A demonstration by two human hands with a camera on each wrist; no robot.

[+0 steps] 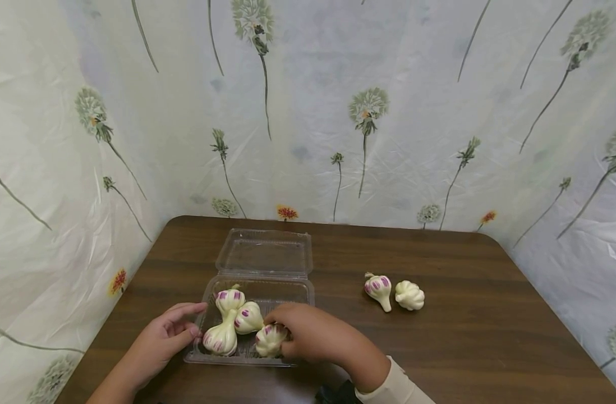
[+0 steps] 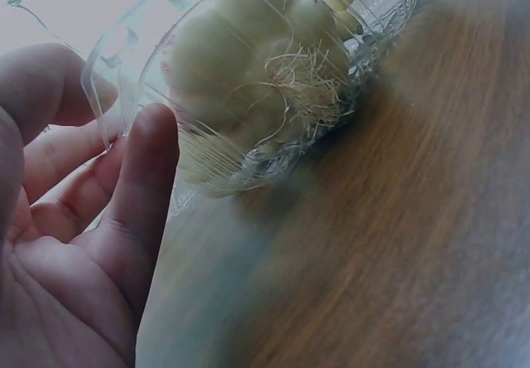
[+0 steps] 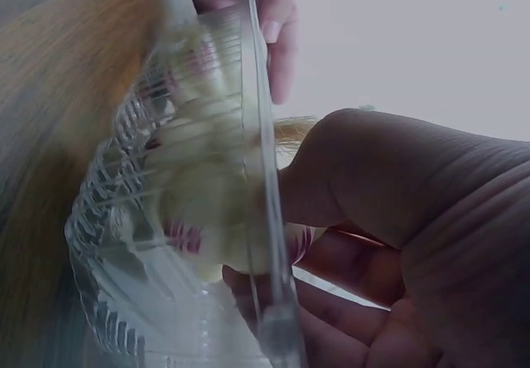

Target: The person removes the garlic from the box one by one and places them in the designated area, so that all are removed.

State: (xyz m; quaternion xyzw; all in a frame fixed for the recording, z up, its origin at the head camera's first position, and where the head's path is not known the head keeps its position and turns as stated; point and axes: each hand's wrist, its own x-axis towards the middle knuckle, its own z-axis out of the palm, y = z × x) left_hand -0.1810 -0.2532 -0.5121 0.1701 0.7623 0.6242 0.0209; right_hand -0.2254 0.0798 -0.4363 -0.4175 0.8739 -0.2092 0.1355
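A clear plastic clamshell container (image 1: pixel 254 359) lies open on the table, its lid (image 1: pixel 265 252) folded back away from me. My left hand (image 1: pixel 161 339) pinches the container's left rim between thumb and fingers, which the left wrist view shows close up. Inside the right part of the tray, my right hand (image 1: pixel 313 334) grips a garlic bulb (image 1: pixel 269 340) with purple streaks. Three other garlic bulbs sit in the left and middle: one at the back (image 1: pixel 229 300), one in the middle (image 1: pixel 249 318) and one at the front (image 1: pixel 220 339). Through the plastic, the left wrist view shows a bulb's stringy roots (image 2: pixel 306 86).
To the right of the container, a purple-streaked garlic bulb (image 1: pixel 378 289) and a plain cream one (image 1: pixel 409 295) lie side by side on the dark wooden table (image 1: pixel 464 336). A black object (image 1: pixel 336 393) shows at the front edge. Dandelion-patterned sheeting (image 1: pixel 308 112) hangs behind the table.
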